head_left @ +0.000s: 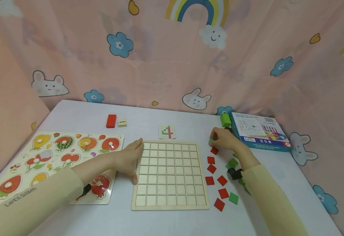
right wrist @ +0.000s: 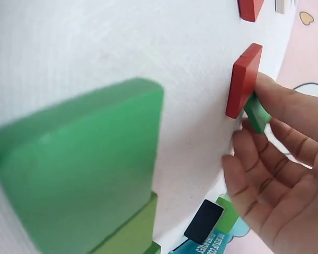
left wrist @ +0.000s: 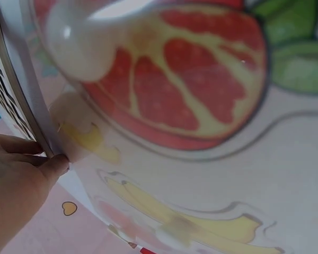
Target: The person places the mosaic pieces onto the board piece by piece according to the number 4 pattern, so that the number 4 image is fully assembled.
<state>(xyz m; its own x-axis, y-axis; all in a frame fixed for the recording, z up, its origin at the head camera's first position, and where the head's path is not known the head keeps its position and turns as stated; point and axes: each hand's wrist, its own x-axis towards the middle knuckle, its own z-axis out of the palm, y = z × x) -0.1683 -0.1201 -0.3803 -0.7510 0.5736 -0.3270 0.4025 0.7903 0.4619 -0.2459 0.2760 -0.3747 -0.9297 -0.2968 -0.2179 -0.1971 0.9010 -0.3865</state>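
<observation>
A wooden grid board (head_left: 169,175) with empty square cells lies in the middle of the white table. My left hand (head_left: 135,160) rests flat against its left edge, fingers straight; in the left wrist view the thumb (left wrist: 55,164) touches the board's rim (left wrist: 18,111). My right hand (head_left: 214,139) is just off the board's upper right corner and pinches a small green tile (head_left: 211,141). In the right wrist view the green tile (right wrist: 257,114) sits between the fingertips (right wrist: 270,98), right beside a red tile (right wrist: 244,79) lying on the table.
Several red tiles (head_left: 209,180) and green tiles (head_left: 233,198) lie loose right of the board. A blue box (head_left: 259,131) and a green block (head_left: 225,119) stand at the back right. A pattern card (head_left: 167,131), a red block (head_left: 111,121) and a fruit puzzle (head_left: 56,157) lie to the left.
</observation>
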